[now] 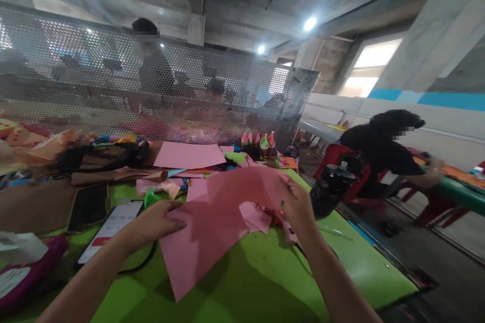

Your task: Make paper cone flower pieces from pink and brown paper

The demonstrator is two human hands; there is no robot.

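Note:
A large pink paper sheet [212, 222] is held up over the green table [261, 282]. My left hand [159, 219] pinches its left edge, thumb on top. My right hand [297, 202] is closed on the sheet's right end, and a small pink tool with a red light [282, 212] shows just under those fingers; I cannot make out what it is. Loose pink paper scraps [257, 217] lie under the sheet.
A phone with a lit screen [111, 229] and a dark phone [88, 206] lie left. More pink paper [189, 155], colored paper cones [261, 142], a dark bottle [331, 186], a perforated metal screen [151, 91]. A seated person [386, 151] is at right.

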